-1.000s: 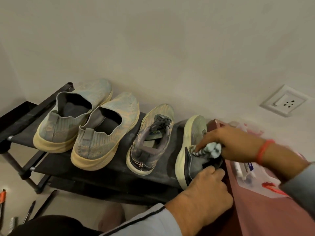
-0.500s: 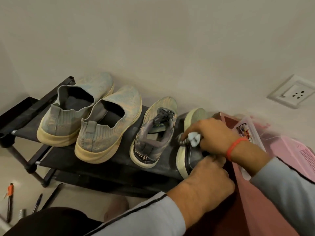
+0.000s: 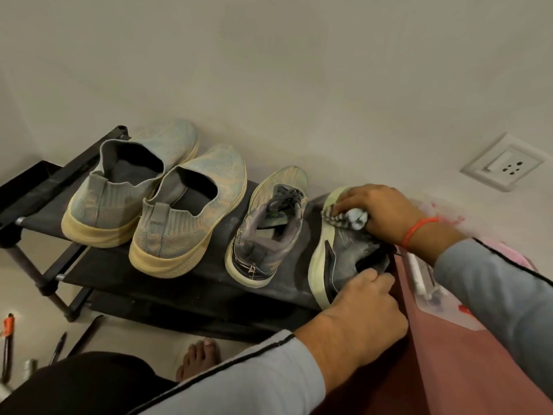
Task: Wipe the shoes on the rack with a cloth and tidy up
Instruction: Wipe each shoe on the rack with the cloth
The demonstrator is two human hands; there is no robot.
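A: Item, right end of black rack (image 3: pixel 185 283)?
B: Grey lace-up sneaker (image 3: pixel 341 253), tipped on its side. Left hand (image 3: pixel 362 313) grips its heel collar.
A: Cloth (image 3: pixel 348 218)?
B: Bunched in right hand (image 3: pixel 386 214), fingers curled round it, pressed on the toe.

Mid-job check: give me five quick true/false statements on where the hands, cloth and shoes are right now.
1. The right hand holds the cloth on the rightmost shoe. True.
2. The left hand rests on a slip-on shoe. False: it holds the rightmost shoe's heel.
3. Four shoes sit on the rack. True.
4. The rightmost shoe stands flat on its sole. False: it is tipped on its side, sole facing left.
5. The cloth lies on the floor. False: it is in the right hand.
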